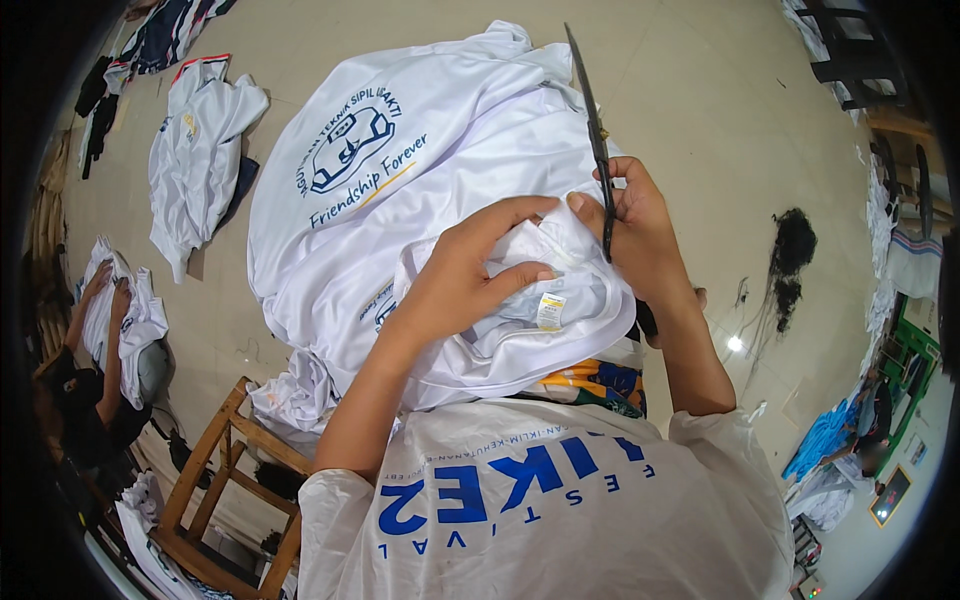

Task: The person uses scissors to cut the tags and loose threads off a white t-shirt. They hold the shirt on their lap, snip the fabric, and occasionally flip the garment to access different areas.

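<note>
Scissors (598, 150) clamped in the right hand (640, 235) point straight away, blades just beside left hand (470, 275) fingertips pinching the white shirt (400, 190) collar.

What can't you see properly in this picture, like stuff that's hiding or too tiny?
- Head view: the scissors' handles are hidden inside the right hand.
- The collar part of the white shirt is covered by the left hand.
- The little tag is too small to make out.
- The person at the left edge is partly cut off by the dark rim.
- The wooden stool is partly hidden under cloth.
</note>
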The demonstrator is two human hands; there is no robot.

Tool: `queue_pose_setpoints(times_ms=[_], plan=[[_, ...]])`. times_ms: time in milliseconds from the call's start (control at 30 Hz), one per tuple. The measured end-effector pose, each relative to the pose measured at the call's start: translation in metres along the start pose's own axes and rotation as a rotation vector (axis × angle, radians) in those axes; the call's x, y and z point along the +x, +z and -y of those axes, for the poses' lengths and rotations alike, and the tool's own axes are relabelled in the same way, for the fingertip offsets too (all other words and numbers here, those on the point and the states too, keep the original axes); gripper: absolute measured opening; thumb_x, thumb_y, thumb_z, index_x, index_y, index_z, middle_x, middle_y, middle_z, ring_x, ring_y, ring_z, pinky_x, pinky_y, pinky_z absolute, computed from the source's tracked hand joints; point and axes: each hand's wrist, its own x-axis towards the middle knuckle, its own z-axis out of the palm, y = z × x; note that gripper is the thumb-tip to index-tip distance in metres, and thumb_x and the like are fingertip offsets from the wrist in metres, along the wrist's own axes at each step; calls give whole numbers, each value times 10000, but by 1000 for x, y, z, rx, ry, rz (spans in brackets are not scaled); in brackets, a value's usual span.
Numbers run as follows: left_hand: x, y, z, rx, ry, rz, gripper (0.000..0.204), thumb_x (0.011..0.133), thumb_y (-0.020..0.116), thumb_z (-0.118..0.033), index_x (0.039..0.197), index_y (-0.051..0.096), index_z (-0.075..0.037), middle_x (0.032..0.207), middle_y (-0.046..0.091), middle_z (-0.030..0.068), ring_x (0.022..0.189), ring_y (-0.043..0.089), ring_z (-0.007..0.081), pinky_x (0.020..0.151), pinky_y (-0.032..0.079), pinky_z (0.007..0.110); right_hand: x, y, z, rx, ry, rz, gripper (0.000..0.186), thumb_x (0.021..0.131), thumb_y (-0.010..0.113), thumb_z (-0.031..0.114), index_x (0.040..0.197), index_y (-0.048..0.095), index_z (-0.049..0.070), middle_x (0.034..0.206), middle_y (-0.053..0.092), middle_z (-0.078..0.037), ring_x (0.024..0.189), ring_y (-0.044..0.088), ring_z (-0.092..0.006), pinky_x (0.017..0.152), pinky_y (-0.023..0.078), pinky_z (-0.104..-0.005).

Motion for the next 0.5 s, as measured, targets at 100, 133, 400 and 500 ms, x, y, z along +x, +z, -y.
queue_pose_setpoints(times_ms=[100, 133, 400, 500], plan=[[2, -2, 0, 85, -58, 46, 248, 934, 754, -67, 1170, 733, 1, 1164, 764, 131, 1076, 722, 192, 913, 545, 299, 2, 2, -2, 10, 21, 34, 323, 987, 749, 114, 1160, 487, 38, 654, 569, 45, 547, 422, -5, 481, 308, -224], [2, -3, 1, 102, -100, 63, 219, 930, 757, -61, 1138, 743, 5, 1152, 773, 129, 1062, 731, 187, 892, 553, 289, 1, 3, 0, -3, 20, 34, 325, 986, 752, 112, 1159, 488, 39, 655, 572, 44, 545, 424, -5, 479, 308, -224], [3, 5, 19, 143, 41, -202, 103, 902, 769, -17, 1003, 752, -11, 1061, 783, 115, 937, 742, 192, 783, 566, 296, 7, 1, -7, 54, 3, 35, 341, 971, 771, 102, 1151, 494, 19, 693, 632, 17, 560, 452, -7, 487, 323, -215], [4, 4, 18, 398, 246, -306, 106, 884, 794, -50, 980, 752, -35, 982, 763, 92, 846, 716, 222, 730, 560, 339, 13, 1, -11, 46, -35, -13, 373, 949, 798, 113, 1148, 502, 6, 717, 655, 1, 588, 478, -10, 507, 348, -214]])
